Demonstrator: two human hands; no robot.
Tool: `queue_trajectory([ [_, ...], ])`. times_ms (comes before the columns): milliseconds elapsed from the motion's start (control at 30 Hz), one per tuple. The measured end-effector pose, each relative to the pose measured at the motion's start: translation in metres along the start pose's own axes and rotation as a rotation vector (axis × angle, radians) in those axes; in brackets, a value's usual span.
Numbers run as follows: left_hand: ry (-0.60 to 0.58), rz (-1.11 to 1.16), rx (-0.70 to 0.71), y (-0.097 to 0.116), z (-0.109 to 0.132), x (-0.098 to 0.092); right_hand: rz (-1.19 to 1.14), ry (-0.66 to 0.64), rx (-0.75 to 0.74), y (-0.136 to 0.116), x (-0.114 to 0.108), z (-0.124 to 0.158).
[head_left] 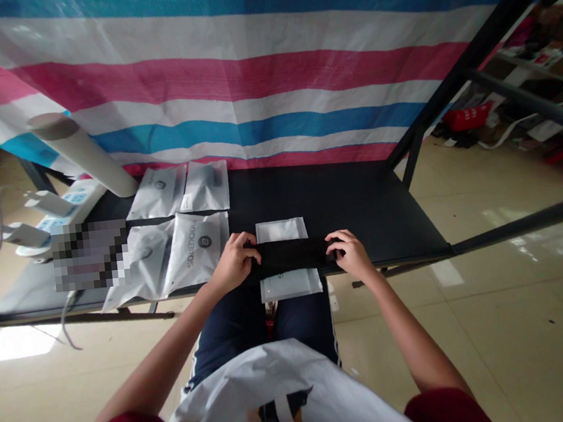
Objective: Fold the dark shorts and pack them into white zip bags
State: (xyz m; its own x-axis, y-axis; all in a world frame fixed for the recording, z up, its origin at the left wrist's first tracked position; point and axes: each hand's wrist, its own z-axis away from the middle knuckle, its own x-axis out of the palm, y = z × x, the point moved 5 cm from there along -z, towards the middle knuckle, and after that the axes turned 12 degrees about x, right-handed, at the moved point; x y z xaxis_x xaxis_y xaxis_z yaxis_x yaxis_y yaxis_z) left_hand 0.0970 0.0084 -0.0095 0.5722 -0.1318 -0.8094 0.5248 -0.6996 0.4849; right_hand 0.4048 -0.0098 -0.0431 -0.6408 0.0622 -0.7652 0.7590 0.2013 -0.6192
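My left hand and my right hand grip opposite ends of a folded strip of black fabric, which they hold stretched across the black table. Under the fabric lies a flat white-and-clear plastic packet, showing above and below the strip. Left of my left hand, several white printed zip bags lie side by side, the nearest almost touching my wrist. Two similar bags lie farther back.
A white cardboard tube leans at the table's far left corner beside a white power strip with plugged-in adapters and cables. A pixelated patch hides part of the table. A striped tarpaulin hangs behind. Dark metal frame bars run along the right.
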Motion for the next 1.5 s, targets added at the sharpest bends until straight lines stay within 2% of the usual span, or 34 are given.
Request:
queue_trajectory([
  [133, -0.156, -0.098, 0.04, 0.019, 0.017, -0.007, 0.028, -0.073, -0.014, -0.002, -0.004, 0.013],
  [233, -0.221, -0.171, 0.036, 0.024, 0.027, -0.004, -0.026, -0.067, 0.053, 0.003, -0.004, 0.015],
  [333, -0.24, -0.204, 0.039, 0.019, 0.03, 0.003, -0.049, 0.03, 0.14, 0.01, -0.002, 0.008],
  [433, -0.255, -0.19, 0.036, 0.011, 0.03, 0.008, 0.042, 0.128, 0.198, 0.014, -0.001, -0.002],
  [567, -0.251, -0.219, 0.022, 0.016, 0.033, 0.009, 0.221, 0.069, 0.217, 0.013, 0.004, -0.008],
  [667, -0.239, -0.271, 0.03, 0.024, 0.033, 0.007, 0.222, 0.04, 0.213, 0.009, 0.007, -0.009],
  [767, -0.185, -0.333, 0.055, 0.027, 0.027, -0.003, 0.069, 0.032, 0.291, 0.009, 0.007, -0.017],
  [900, -0.081, -0.362, 0.076, 0.029, 0.014, -0.026, -0.319, 0.072, 0.362, 0.002, 0.003, -0.048],
  [1000, -0.01, -0.357, 0.122, 0.046, 0.011, -0.043, -0.465, 0.191, 0.366, -0.012, -0.004, -0.08],
  [1067, 0.015, -0.34, 0.182, 0.067, 0.014, -0.043, -0.484, 0.223, 0.319, -0.025, -0.003, -0.101],
  [1133, 0.023, -0.307, 0.25, 0.09, 0.019, -0.031, -0.457, 0.158, 0.242, -0.04, 0.009, -0.119],
  [1200, 0.02, -0.27, 0.284, 0.107, 0.023, -0.009, -0.365, -0.016, 0.186, -0.054, 0.032, -0.13],
  [1267, -0.007, -0.257, 0.243, 0.113, 0.024, 0.018, -0.194, -0.189, 0.173, -0.061, 0.058, -0.135],
  [1300, -0.041, -0.253, 0.212, 0.112, 0.023, 0.031, -0.099, -0.233, 0.18, -0.063, 0.069, -0.136],
  [1400, -0.134, -0.246, 0.103, 0.098, 0.016, 0.06, 0.1, -0.189, 0.198, -0.063, 0.087, -0.141],
  [1500, -0.155, -0.247, 0.041, 0.081, 0.01, 0.069, 0.174, -0.086, 0.173, -0.062, 0.094, -0.153],
])
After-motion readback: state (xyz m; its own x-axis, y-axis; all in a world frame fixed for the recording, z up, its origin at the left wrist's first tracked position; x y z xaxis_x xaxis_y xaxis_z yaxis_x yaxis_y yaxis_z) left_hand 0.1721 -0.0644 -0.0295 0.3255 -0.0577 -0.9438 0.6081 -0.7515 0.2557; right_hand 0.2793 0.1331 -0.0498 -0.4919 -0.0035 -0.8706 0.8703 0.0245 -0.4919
